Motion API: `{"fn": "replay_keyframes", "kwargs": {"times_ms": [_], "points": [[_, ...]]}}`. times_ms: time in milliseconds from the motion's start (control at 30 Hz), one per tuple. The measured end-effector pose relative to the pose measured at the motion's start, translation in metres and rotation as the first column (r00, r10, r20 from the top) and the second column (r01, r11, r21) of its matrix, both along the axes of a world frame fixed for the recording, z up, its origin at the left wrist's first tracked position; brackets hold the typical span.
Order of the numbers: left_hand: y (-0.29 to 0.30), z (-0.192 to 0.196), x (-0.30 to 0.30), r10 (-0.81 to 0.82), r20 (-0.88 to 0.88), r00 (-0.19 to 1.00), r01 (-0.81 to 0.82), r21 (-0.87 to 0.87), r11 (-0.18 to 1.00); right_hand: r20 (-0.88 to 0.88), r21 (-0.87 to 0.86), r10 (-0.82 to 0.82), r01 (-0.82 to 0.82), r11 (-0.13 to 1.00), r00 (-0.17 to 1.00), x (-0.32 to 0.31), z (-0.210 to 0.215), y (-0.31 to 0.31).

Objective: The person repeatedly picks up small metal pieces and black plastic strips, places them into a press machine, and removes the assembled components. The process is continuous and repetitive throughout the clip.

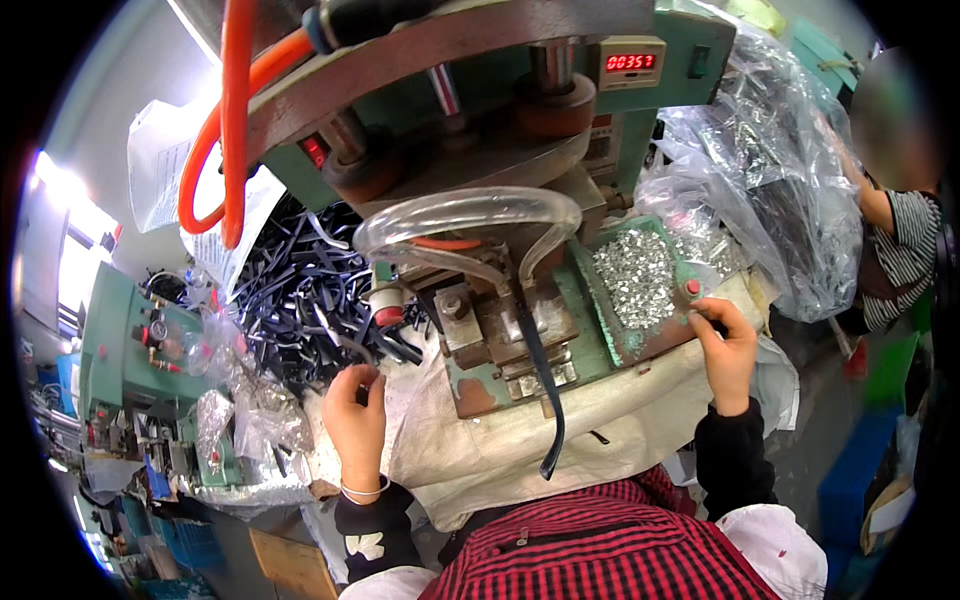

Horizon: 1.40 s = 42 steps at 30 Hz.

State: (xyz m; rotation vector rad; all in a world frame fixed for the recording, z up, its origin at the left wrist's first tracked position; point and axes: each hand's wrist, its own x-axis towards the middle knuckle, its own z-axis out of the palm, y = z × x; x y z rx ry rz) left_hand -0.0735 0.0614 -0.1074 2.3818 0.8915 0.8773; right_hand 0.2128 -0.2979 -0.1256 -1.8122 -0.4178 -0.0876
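Note:
A dark eyeglass temple (541, 385) lies in the metal fixture (545, 318) of a green press, its curved tip sticking out toward me. My left hand (356, 415) is at the front of a heap of dark temples (300, 280), fingers curled together; whatever is in them is hidden. To the right, my right hand (729, 350) is closed, thumb and forefinger drawn together just below a red push button (692, 287). Beside that button stands a green tray (606, 318) full of small shiny metal pieces (636, 275). A second red button (388, 306) sits left of the fixture.
The press head (460, 160) with its posts hangs over the fixture, and a clear tube (470, 205) loops in front. An orange hose (236, 120) hangs at upper left. Plastic bags (770, 180) and another person's arm (872, 205) are at right. Pale cloth (610, 410) covers the bench front.

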Motion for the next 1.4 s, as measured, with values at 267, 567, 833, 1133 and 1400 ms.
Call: {"fn": "replay_keyframes", "kwargs": {"times_ms": [267,567,833,1133,1400], "points": [[-0.013,0.030,0.040,-0.062,0.423,0.904,0.315,-0.560,0.766,0.277,0.092,0.321,-0.358,0.929,0.905,-0.040,0.090,0.100],[-0.061,0.080,0.058,-0.249,0.777,0.578,0.317,0.068,0.946,-0.008,0.385,0.456,-0.418,0.823,0.890,-0.070,0.081,0.154],[-0.063,0.108,0.097,-0.204,0.761,0.616,0.251,0.057,0.966,-0.204,0.494,0.562,-0.412,0.766,0.801,-0.081,0.088,0.156],[-0.072,0.121,0.088,-0.217,0.718,0.661,0.334,-0.022,0.942,-0.155,0.476,0.509,-0.388,0.789,0.846,-0.091,0.089,0.151],[-0.096,0.081,0.073,-0.620,0.262,0.740,0.373,0.608,0.701,0.458,-0.074,0.242,-0.235,0.969,0.855,-0.063,0.063,0.099]]}}
